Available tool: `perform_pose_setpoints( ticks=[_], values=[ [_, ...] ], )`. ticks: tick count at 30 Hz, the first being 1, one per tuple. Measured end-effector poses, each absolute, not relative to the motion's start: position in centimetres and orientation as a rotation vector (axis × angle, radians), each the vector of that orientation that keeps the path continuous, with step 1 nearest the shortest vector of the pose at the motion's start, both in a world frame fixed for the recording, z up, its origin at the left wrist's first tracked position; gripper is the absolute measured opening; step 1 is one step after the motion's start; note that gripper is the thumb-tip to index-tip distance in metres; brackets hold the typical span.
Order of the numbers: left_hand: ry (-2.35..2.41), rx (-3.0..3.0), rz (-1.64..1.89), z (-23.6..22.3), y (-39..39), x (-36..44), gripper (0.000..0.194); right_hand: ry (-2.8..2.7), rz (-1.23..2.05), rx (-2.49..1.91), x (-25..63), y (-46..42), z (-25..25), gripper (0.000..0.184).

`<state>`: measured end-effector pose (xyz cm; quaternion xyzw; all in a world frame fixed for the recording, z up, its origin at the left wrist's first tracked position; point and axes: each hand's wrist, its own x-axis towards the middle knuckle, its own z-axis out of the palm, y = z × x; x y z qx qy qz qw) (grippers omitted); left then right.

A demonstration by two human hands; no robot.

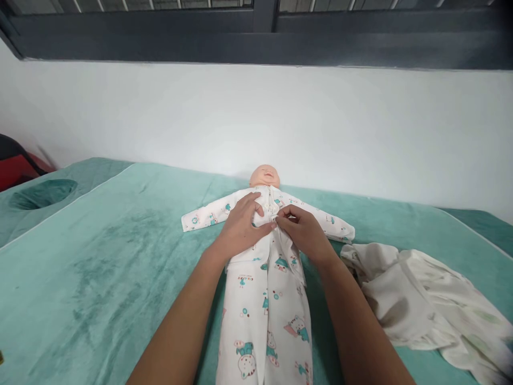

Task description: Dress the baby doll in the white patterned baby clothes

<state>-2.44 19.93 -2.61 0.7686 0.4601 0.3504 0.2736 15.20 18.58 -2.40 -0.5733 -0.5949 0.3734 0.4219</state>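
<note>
A baby doll (264, 175) lies on its back, its head toward the wall and its sleeves spread to both sides. It wears a white baby shirt (260, 250) printed with small teal and pink figures. Matching baby pants (245, 305) cover the legs and run out of view at the bottom. My left hand (240, 227) rests on the shirt's chest, fingers apart, with the thumb stretched toward the front opening. Beside it my right hand (302, 229) pinches the edge of the shirt's front flap, which is lifted and creased. Whatever fastening lies there is hidden by my fingers.
A teal plush cover (120, 267) spreads beneath the doll, with a hollow (44, 193) at far left. Crumpled white cloth (417, 294) lies to the right. Behind are a white wall (256, 112) and a dark window frame (160, 40). A red and black item (18, 166) stands at left.
</note>
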Motion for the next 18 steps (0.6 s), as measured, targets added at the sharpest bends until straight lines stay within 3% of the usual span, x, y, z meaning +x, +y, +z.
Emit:
perform_pose_setpoints(
  ticks=[3, 9, 18],
  values=[
    [1.266, 2.128, 0.923, -2.64, 19.71, -2.13, 0.028, -1.288, 1.050, -1.318, 15.32, 18.77, -2.69, 0.013],
    [1.308, 2.075, 0.981, -2.64, 19.56, -1.92, 0.012, -0.980, 1.229, -1.096, 15.67, 19.12, -3.11, 0.019],
    [1.196, 1.450, 1.362, -2.76, 20.48, -2.79, 0.014, -0.995, 1.246, -1.130, 15.91, 19.24, -2.99, 0.018]
  ],
)
